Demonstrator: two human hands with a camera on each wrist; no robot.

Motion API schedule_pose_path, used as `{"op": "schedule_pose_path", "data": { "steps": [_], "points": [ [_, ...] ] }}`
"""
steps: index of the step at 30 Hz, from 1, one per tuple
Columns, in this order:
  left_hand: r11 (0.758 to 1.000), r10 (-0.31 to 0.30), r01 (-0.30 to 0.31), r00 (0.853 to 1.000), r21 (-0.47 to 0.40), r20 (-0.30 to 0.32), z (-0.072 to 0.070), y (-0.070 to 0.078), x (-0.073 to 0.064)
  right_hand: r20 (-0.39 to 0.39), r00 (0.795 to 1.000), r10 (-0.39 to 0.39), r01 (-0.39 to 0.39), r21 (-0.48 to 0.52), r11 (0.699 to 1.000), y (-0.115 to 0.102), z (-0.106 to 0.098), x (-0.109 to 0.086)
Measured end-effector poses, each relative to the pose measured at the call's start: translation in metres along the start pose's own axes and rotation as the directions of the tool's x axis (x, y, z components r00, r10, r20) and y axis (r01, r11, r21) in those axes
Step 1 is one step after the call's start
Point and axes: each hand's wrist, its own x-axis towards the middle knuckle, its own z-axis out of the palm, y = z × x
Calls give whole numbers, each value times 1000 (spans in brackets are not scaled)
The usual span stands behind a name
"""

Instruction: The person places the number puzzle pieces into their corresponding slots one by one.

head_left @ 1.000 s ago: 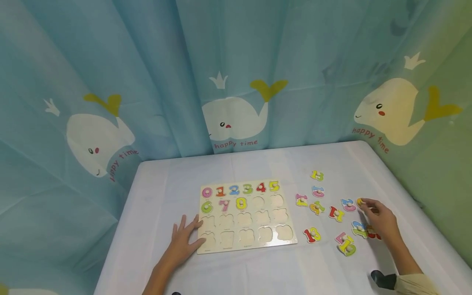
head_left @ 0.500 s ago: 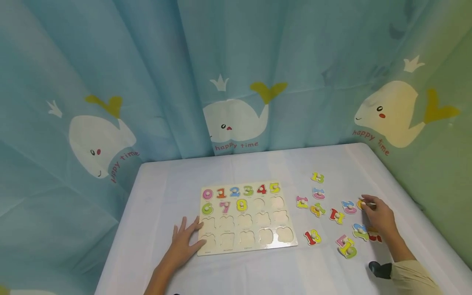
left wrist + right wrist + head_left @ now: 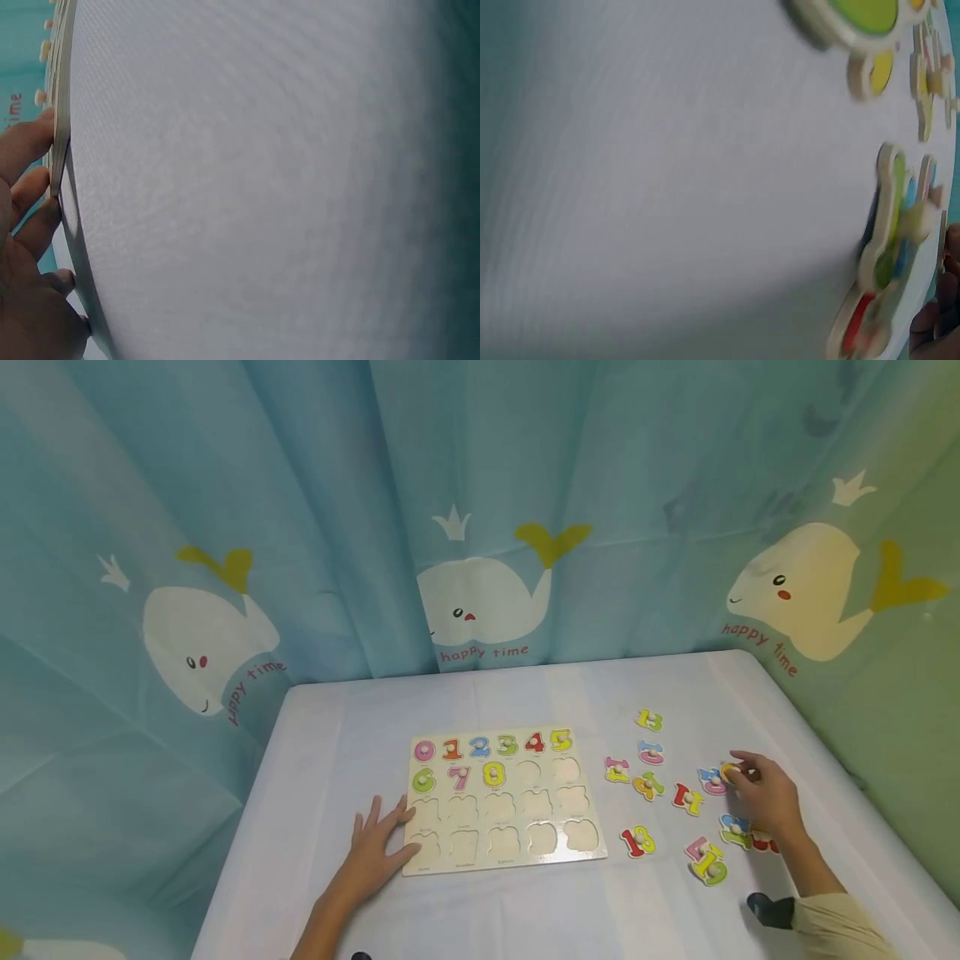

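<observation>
Head view high, forward-down — wrist views close, tilted sideways, all sharing tabletop [image 3: 337,735]

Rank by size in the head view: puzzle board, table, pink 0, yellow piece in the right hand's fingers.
1. Table
2. Puzzle board
3. Pink 0 and yellow piece: unsure; fingers partly hide the latter

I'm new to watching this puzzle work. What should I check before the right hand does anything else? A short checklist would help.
1. Left hand touching the board: ok, at its left edge.
2. Right hand holding the yellow piece: ok.
3. Number on that piece: cannot tell, largely hidden.
4. Held piece clear of the blue-and-pink piece: cannot tell.
5. Unfilled recess right of the 8: ok.
6. Loose pieces all separate: not ok, the yellow-and-green piece meets the pink one.
</observation>
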Motion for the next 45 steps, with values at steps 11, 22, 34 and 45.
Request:
{"op": "schedule_pose_path", "data": {
  "steps": [11,22,34,45],
  "points": [
    [999,-42,42,999,10,10,-2,0,-1,83,967,-242,233,108,967,-74,43,6],
    [999,-30,30,1000,13,7,0,-1,1,230,897,-377,350,151,925,-164,124,2],
    [1000,-3,3,1000,-3,0,-2,-1,0,231,909,-346,345,48,937,-213,167,-12],
    [1000,9,-9,1000,-2,-10,-2,0,-1,273,899,-342,369,-56,928,-225,173,-16]
  ]
}}
